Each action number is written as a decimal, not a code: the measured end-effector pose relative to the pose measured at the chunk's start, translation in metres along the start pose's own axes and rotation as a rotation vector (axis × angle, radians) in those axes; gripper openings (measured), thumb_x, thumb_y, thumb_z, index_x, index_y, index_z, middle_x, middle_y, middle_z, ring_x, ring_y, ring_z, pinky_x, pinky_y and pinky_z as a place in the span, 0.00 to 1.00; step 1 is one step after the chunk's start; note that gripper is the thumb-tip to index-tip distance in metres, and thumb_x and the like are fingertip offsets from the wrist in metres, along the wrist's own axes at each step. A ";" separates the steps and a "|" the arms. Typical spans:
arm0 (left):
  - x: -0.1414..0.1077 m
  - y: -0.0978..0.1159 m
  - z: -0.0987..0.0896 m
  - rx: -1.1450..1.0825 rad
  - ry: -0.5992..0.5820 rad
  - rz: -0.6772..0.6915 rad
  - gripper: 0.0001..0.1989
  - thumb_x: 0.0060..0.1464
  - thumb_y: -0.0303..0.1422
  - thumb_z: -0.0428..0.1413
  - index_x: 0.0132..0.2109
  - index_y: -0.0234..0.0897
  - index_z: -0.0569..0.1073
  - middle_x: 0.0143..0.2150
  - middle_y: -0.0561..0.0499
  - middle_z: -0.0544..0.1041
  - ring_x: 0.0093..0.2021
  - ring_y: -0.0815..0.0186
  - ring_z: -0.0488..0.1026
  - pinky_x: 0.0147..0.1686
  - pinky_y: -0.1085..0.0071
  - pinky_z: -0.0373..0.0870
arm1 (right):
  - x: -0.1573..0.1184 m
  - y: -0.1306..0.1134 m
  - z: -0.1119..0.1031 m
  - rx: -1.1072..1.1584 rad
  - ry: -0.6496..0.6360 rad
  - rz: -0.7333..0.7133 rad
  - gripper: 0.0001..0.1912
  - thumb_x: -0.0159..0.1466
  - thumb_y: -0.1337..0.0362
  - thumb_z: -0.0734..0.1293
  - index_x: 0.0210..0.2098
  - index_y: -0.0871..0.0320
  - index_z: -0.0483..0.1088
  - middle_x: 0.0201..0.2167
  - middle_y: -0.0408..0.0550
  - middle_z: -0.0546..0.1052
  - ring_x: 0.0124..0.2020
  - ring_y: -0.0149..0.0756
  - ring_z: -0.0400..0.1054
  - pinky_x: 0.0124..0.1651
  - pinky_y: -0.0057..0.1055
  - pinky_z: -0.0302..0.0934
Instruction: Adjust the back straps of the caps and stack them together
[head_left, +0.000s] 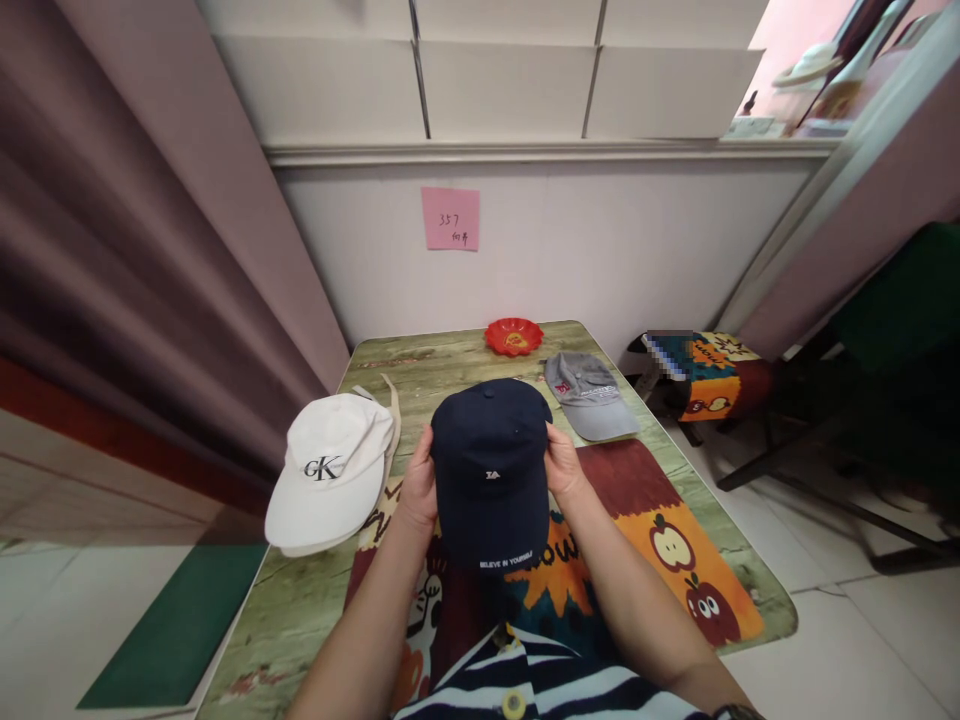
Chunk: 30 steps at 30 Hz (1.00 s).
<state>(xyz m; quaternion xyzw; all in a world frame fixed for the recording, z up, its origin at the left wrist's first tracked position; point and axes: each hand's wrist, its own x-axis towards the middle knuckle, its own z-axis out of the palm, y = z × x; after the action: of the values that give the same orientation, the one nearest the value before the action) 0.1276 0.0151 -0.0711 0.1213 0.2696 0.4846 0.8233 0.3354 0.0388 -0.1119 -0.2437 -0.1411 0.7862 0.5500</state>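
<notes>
A navy baseball cap (491, 510) is held up in front of me, its brim toward my body and its crown away. Small white letters mark its front, and "BELIEVE IN YOURSELF" runs along the brim edge. My left hand (418, 480) grips the cap's left side, with the fingers partly hidden behind it. On the opposite side, my right hand (564, 462) closes on the cap in the same way. A white cap (337, 470) with "CK" lettering lies at the table's left edge. Farther back on the right rests a grey cap (592, 395).
A red scalloped dish (514, 337) sits at the far edge of the wood-patterned table (435, 360). Under my arms lies a colourful apple-print mat (637, 490). A stool (712, 375) with similar cloth stands to the right. A pink note (451, 218) hangs on the wall.
</notes>
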 end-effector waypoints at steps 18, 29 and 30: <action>-0.003 -0.005 0.029 0.080 0.272 0.172 0.21 0.54 0.22 0.56 0.56 0.30 0.74 0.41 0.42 0.83 0.43 0.53 0.81 0.56 0.55 0.72 | -0.006 -0.002 0.022 -0.038 0.014 0.043 0.15 0.58 0.65 0.71 0.45 0.60 0.74 0.38 0.52 0.83 0.46 0.48 0.77 0.56 0.48 0.67; 0.002 0.004 0.021 -0.027 0.058 -0.019 0.27 0.64 0.43 0.48 0.63 0.30 0.69 0.48 0.38 0.81 0.51 0.49 0.78 0.59 0.50 0.66 | -0.004 -0.009 0.028 0.028 0.056 0.189 0.18 0.67 0.55 0.64 0.48 0.61 0.74 0.37 0.51 0.83 0.43 0.45 0.79 0.55 0.46 0.68; 0.004 0.004 0.018 -0.034 0.041 -0.024 0.28 0.65 0.44 0.46 0.63 0.30 0.69 0.48 0.38 0.81 0.51 0.50 0.78 0.60 0.50 0.65 | -0.004 -0.010 0.027 0.031 0.041 0.200 0.18 0.67 0.55 0.63 0.48 0.61 0.74 0.37 0.52 0.83 0.43 0.45 0.78 0.55 0.46 0.68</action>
<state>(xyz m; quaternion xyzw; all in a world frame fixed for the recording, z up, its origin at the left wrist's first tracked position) 0.1360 0.0219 -0.0554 0.0942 0.2795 0.4817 0.8252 0.3301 0.0403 -0.0836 -0.2641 -0.0927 0.8340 0.4755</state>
